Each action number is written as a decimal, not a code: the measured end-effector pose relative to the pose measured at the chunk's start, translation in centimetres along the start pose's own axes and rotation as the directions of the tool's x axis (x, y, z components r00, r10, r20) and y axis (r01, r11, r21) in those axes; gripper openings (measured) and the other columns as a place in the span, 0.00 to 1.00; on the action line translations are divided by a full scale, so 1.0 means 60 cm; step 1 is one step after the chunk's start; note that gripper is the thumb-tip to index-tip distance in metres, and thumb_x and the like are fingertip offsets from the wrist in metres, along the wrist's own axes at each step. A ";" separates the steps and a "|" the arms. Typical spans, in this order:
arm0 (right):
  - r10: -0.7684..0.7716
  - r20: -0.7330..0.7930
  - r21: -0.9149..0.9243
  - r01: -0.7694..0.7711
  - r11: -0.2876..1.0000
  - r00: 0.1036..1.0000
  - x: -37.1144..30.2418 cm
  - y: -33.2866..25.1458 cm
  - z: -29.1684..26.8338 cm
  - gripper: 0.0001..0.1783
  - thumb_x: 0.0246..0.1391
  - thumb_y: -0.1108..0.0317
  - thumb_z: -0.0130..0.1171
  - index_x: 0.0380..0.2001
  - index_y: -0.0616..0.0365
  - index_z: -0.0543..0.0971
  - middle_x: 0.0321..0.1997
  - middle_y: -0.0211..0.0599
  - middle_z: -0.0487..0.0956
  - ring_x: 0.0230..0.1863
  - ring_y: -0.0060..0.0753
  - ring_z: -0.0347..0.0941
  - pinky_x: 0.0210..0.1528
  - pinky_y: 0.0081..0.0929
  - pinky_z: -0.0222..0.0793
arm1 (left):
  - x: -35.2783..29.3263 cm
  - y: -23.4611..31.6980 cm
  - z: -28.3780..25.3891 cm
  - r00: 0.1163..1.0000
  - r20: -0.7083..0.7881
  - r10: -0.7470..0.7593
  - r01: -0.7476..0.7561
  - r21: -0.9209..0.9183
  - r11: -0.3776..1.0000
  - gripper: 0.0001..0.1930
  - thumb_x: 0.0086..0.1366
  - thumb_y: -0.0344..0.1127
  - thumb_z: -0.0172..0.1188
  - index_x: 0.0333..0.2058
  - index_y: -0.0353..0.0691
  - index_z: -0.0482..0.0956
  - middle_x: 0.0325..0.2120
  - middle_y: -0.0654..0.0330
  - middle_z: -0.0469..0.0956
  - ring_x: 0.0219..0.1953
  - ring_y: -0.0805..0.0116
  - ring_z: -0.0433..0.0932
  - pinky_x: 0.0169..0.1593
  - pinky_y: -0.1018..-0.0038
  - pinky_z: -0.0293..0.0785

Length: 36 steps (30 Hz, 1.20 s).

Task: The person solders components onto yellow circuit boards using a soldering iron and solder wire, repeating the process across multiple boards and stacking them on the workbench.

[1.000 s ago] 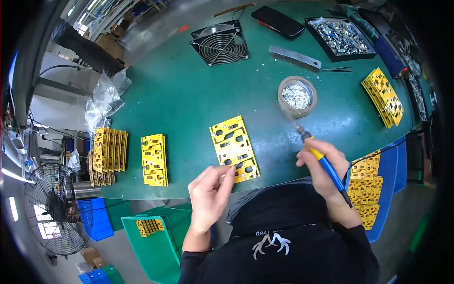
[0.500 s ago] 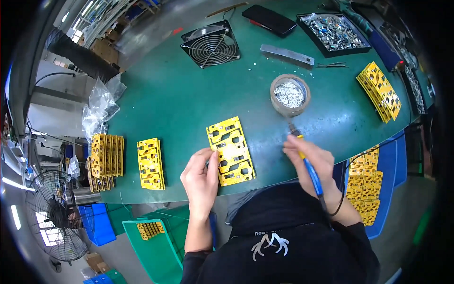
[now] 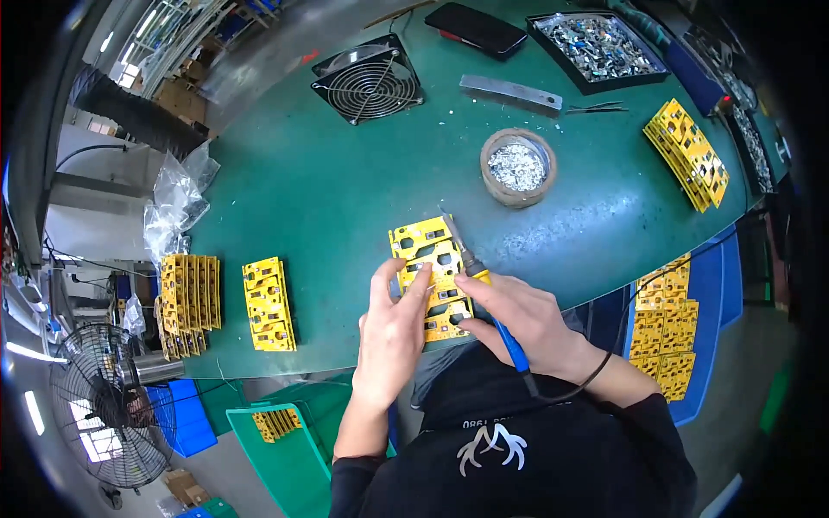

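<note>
Fingers of my right hand [image 3: 531, 324] are wrapped round the blue-and-yellow soldering iron [image 3: 511, 347], pen-style, probably for fine control of the tip. Left hand [image 3: 384, 337]: thumb and forefinger bent over the yellow panel [image 3: 442, 278], likely to steady it; can't tell if they pinch anything. Panel lies flat by the desk's [image 3: 311, 198] near edge, about mid-length, presumably for easy reach with both hands. Iron's tip is at the panel's far right corner; contact unclear.

Round pot [image 3: 496, 186] of silvery bits sits beyond the panel, a bit right, so the iron reaches it with a short swing. Fan [image 3: 371, 86] near the far edge faces the work, maybe for fumes. Other yellow panels are off to the sides, which leaves elbow room: an upright row [image 3: 192, 298] at the near left corner, a small pile [image 3: 269, 306] just right of it, a leaning stack [image 3: 686, 155] by the right end.

Vs half a second ago: iron was up by the pot, now over the panel. Left fingers moved in from the panel's left edge to its middle. Side stacks unchanged.
</note>
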State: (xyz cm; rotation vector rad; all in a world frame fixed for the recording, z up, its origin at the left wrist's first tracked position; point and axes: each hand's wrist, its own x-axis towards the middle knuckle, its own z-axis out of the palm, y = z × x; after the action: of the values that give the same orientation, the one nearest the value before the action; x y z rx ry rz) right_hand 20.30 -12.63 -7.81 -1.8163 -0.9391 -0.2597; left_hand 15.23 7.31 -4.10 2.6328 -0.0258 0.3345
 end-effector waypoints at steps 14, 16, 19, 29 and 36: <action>-0.004 -0.168 -0.096 -0.013 0.995 0.986 -0.001 0.010 -0.037 0.29 0.50 0.84 0.72 0.57 0.66 0.82 0.41 0.47 0.87 0.38 0.45 0.86 0.47 0.40 0.82 | 0.002 0.014 -0.008 0.997 -0.072 -0.028 0.024 -0.057 0.998 0.11 0.69 0.25 0.66 0.49 0.34 0.85 0.51 0.54 0.77 0.30 0.63 0.83 0.33 0.68 0.79; 0.003 -0.217 -0.148 -0.036 0.988 0.976 -0.005 0.017 -0.057 0.29 0.50 0.84 0.72 0.58 0.67 0.82 0.44 0.46 0.88 0.37 0.42 0.86 0.47 0.39 0.81 | -0.001 0.014 -0.008 0.994 -0.103 -0.041 0.036 -0.054 0.998 0.09 0.69 0.25 0.66 0.47 0.33 0.86 0.49 0.54 0.78 0.29 0.66 0.81 0.32 0.71 0.77; 0.076 -0.229 -0.163 -0.116 0.980 0.970 -0.005 0.026 -0.081 0.29 0.49 0.83 0.73 0.57 0.67 0.82 0.42 0.45 0.88 0.36 0.41 0.85 0.45 0.36 0.80 | -0.006 0.014 -0.005 0.987 -0.143 -0.071 0.064 -0.051 0.997 0.06 0.69 0.24 0.66 0.43 0.32 0.87 0.44 0.56 0.80 0.27 0.71 0.79 0.31 0.74 0.75; 0.036 -0.229 -0.014 -0.040 0.999 0.973 -0.005 0.008 -0.064 0.23 0.44 0.80 0.75 0.47 0.67 0.86 0.34 0.41 0.86 0.32 0.39 0.83 0.46 0.38 0.80 | -0.010 0.010 0.027 0.981 -0.175 0.083 -0.073 0.062 0.995 0.10 0.66 0.24 0.69 0.45 0.32 0.84 0.47 0.53 0.79 0.33 0.58 0.85 0.34 0.66 0.83; -0.008 -0.203 0.066 0.022 0.998 0.979 -0.002 0.005 -0.036 0.20 0.45 0.79 0.74 0.46 0.64 0.87 0.34 0.37 0.88 0.28 0.31 0.82 0.46 0.36 0.80 | -0.004 0.005 0.031 0.978 -0.171 0.118 -0.106 0.075 0.992 0.10 0.65 0.22 0.70 0.45 0.32 0.85 0.45 0.54 0.79 0.26 0.66 0.82 0.30 0.68 0.79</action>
State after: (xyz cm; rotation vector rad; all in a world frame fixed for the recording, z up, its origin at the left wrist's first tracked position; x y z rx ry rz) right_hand 20.96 -14.60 -7.12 -1.6854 -0.8093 -0.4097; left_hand 15.42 6.16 -5.60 2.6619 -0.1075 0.6144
